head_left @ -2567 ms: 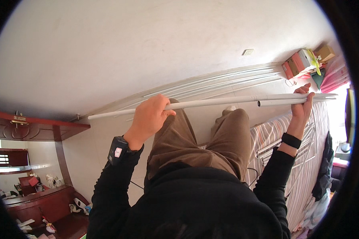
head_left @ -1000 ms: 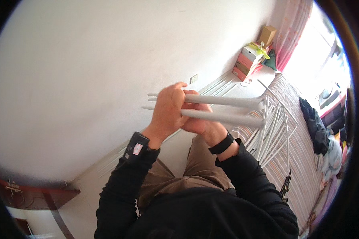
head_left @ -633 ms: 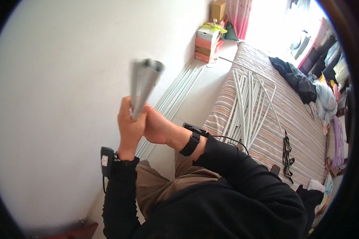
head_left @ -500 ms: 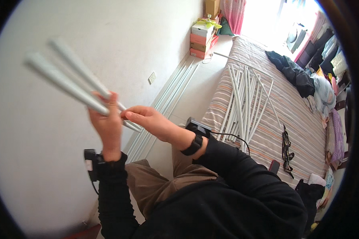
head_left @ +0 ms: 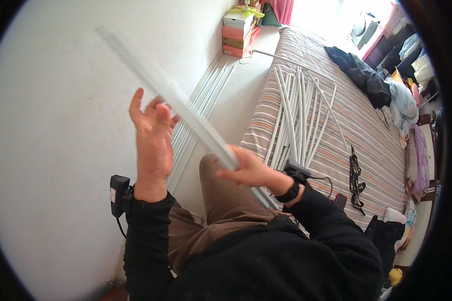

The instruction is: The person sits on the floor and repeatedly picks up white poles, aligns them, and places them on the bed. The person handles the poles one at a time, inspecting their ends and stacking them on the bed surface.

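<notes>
My right hand (head_left: 250, 169) is closed round long white tubes (head_left: 198, 126), which slant from the upper left down to my lap. They are blurred and lie so close together that they look almost like one bar. Just left of the tubes, my left hand (head_left: 154, 143) is raised with its fingers spread and holds nothing. Its fingertips come near the tubes' upper part; whether they touch, I cannot tell.
More white tubes (head_left: 297, 118) lie in a heap on the striped bed (head_left: 381, 173) at the right. Several long rods (head_left: 206, 98) lie on the floor along the wall. Stacked boxes (head_left: 234, 36) stand at the far end. A black strap (head_left: 355, 175) rests on the bed.
My left hand has let go of the two white tubes and spread its fingers. My right hand now holds them, and they have swung right and down toward my lap.
</notes>
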Motion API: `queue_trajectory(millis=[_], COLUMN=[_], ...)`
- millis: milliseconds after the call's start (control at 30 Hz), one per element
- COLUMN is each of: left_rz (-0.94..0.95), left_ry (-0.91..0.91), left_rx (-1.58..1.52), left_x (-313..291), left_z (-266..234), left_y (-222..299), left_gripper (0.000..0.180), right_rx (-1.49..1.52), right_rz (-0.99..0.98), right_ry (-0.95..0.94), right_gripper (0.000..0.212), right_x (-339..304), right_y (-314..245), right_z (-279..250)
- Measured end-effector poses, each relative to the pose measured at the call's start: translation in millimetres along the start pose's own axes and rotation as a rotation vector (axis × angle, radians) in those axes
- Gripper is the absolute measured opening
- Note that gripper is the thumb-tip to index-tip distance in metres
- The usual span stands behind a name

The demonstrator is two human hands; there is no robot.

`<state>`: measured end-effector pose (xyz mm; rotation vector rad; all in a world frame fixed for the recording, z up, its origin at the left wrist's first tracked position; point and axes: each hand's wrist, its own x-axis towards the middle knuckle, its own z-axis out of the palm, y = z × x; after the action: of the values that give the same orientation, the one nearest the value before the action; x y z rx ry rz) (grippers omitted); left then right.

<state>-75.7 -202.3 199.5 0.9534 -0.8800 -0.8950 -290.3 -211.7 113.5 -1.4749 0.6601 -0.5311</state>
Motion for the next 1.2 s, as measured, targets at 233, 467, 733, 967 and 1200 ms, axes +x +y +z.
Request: queue_trajectory(millis=[233,467,733,967,1200], left_rz=[-0.29,-0.427,-0.521,-0.593,-0.63], left_ry=[-0.141,-0.076,0.007,0.046,0.04], left_rx=[0.228,0.311,0.332,0.317,0.316], left_x=[-19.5,-47.0,-61.8,-69.1,-67.1], left_z=[-34.6,-64.5,-94.3,-104.9,-110.5], left_y=[-64.9,-102.9,-119.6,-133.6,-140.8], left_gripper=[0.024,0.011,0.012,0.012,0.012], right_rx=[-0.548,-0.611,-0.686,-0.933,-1.038], right_rz=[0.321,0.454,0.544,0.533,0.688], right_ry=[0.938,1.018,1.168,1.072,1.053], right_gripper=[0.038,0.035,0.037,0.062,0.081], right_x=[-68.9,-109.4,-120.5,-113.9,-108.7], right_y=[100.9,193.2,241.0,273.2,268.9], right_z=[-175.7,-245.7,-279.4,-289.1,-294.9])
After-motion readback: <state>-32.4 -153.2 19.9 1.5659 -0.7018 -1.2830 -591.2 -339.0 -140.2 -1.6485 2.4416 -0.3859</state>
